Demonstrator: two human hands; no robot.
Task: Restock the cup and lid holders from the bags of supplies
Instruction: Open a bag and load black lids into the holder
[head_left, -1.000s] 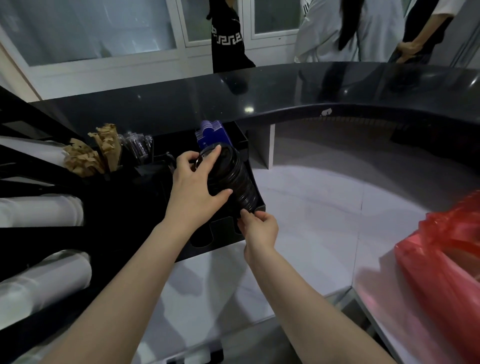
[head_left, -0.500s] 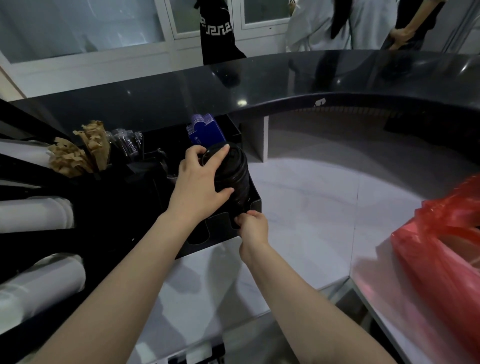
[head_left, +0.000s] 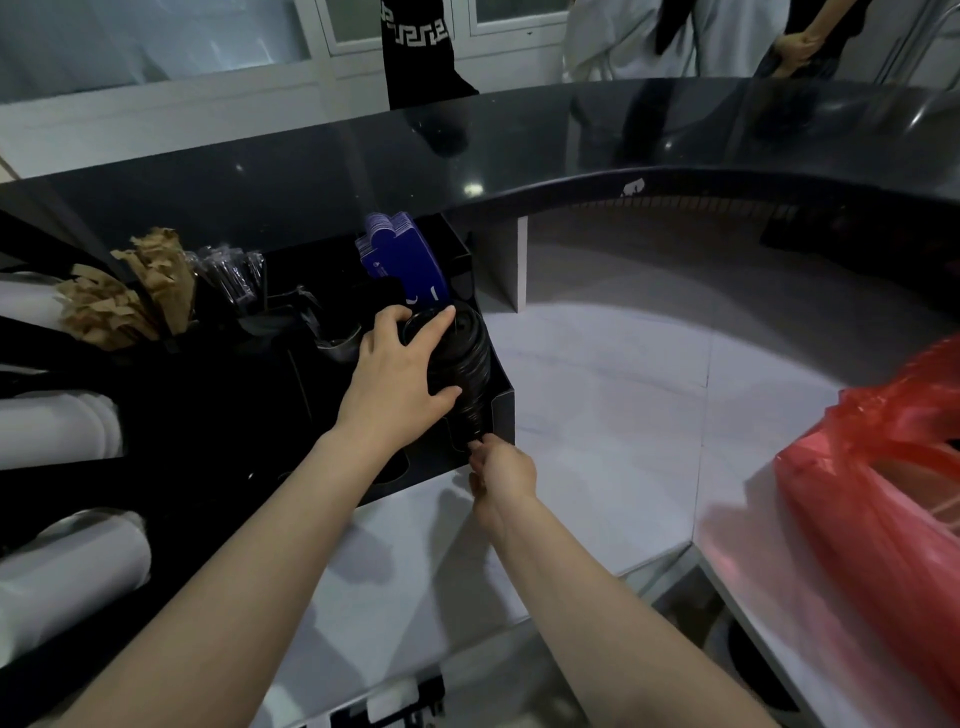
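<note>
A stack of black lids (head_left: 470, 364) lies tilted in the rightmost slot of the black holder (head_left: 501, 415) on the white counter. My left hand (head_left: 400, 376) grips the upper end of the stack from the left, fingers over its top. My right hand (head_left: 498, 467) pinches the stack's lower end at the holder's front edge. Blue cup sleeves (head_left: 402, 265) stand in the compartment behind the lids. White cup stacks (head_left: 57, 423) lie sideways at the far left.
A red plastic bag (head_left: 883, 499) sits on the counter at the right. Brown paper items (head_left: 130, 296) and wrapped straws (head_left: 234, 275) fill the holder's left compartments. A dark raised bar top (head_left: 519, 145) curves behind, with people standing beyond it.
The lid stack has sunk lower into the slot, guided by both hands. My right hand has dropped to the holder's front edge.
</note>
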